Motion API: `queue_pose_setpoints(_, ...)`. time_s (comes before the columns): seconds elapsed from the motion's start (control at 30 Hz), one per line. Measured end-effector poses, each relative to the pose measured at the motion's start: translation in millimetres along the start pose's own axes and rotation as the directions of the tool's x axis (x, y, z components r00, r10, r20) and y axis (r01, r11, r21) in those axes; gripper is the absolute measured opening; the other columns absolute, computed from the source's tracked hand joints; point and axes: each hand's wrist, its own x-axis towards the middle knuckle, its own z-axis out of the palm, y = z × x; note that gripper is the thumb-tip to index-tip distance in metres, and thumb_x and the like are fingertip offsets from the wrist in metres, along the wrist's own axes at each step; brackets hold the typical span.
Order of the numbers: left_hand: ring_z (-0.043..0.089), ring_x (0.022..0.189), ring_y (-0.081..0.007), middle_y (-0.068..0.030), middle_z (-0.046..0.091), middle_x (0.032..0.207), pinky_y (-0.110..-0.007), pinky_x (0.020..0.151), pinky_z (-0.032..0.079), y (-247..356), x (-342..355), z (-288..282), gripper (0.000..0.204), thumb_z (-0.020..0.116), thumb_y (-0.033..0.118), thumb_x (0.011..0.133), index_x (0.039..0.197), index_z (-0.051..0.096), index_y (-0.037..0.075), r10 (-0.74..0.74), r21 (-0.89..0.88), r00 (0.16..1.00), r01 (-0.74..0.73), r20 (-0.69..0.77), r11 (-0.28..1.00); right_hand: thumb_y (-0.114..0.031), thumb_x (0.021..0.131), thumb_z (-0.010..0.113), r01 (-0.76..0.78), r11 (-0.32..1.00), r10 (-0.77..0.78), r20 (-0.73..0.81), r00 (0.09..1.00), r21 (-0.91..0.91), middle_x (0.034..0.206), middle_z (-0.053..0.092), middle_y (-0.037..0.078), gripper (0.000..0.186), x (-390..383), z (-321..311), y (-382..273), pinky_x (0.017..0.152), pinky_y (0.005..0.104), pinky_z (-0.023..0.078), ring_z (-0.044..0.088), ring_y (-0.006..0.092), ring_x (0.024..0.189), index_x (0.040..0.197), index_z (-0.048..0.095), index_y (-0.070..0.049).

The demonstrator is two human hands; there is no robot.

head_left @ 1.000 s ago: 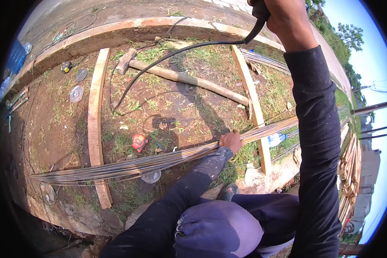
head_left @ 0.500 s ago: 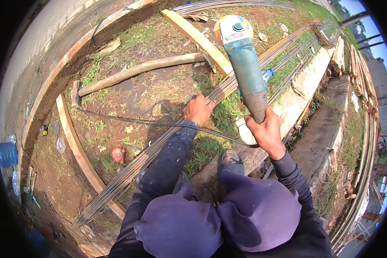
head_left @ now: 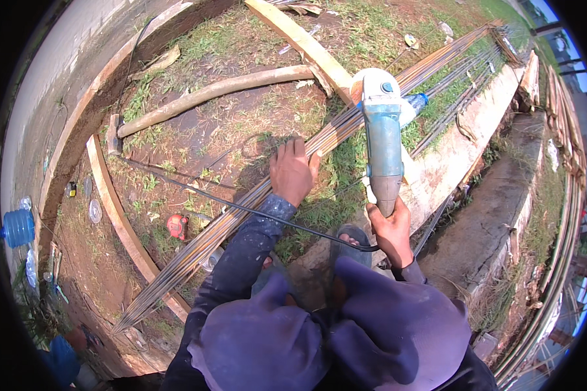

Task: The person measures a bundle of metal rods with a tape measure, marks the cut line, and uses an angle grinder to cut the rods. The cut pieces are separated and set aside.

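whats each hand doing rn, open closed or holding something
Left hand: on the bundle of rods; whether it grips cannot be told.
Right hand: closed, holding the angle grinder.

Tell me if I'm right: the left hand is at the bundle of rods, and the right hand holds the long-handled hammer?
Not quite: the right hand holds a teal angle grinder, as the head view shows; the hammer lies on the ground. The left hand is at the bundle of rods.
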Motion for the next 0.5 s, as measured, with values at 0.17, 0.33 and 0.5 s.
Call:
queue_pose_setpoints(0.17, 0.055, 0.120, -0.0311, -0.0149, 0.057, 0.132, -0.047, 0.099, 0.044, -6, -32, -8, 0.062, 0.065, 0.035, 0.091, 0.139, 0.048, 0.000, 0.086, 0.063, 0.996, -0.085, -0.002, 0.994, -0.008, 0.093, 0.063, -0.076, 0.972, 0.081, -0.014, 0.997, 0.220, 0.068, 0.056, -0.001, 0.023, -10, -2, 4, 0.045, 0.0248, 0.036, 0.048, 0.0055, 0.050, 0.112, 0.056, 0.002)
queue_pose_setpoints(0.33, 0.055, 0.121, -0.0310, -0.0154, 0.056, 0.133, -0.049, 0.101, 0.043, -14, -29, -17, 0.058, 0.064, 0.032, 0.092, 0.140, 0.048, 0.002, 0.010, 0.047, 0.996, -0.014, 0.087, 0.999, -0.009, 0.091, 0.064, -0.121, 0.971, 0.124, 0.002, 0.992, 0.208, 0.063, 0.055, 0.000, 0.019, -7, 2, 6, 0.045, 0.0255, 0.037, 0.049, 0.0066, 0.049, 0.105, 0.057, 0.002)
queue_pose_setpoints(0.5, 0.050, 0.131, -0.0331, -0.0180, 0.051, 0.142, -0.049, 0.107, 0.039, -16, -38, -14, 0.057, 0.064, 0.030, 0.092, 0.139, 0.048, 0.002, 0.100, 0.103, 0.994, -0.103, 0.040, 0.989, -0.012, 0.089, 0.066, -0.128, 0.979, 0.131, -0.010, 0.991, 0.156, 0.063, 0.057, 0.000, 0.020, -5, -4, 17, 0.046, 0.0270, 0.038, 0.050, 0.0066, 0.051, 0.101, 0.060, 0.003)
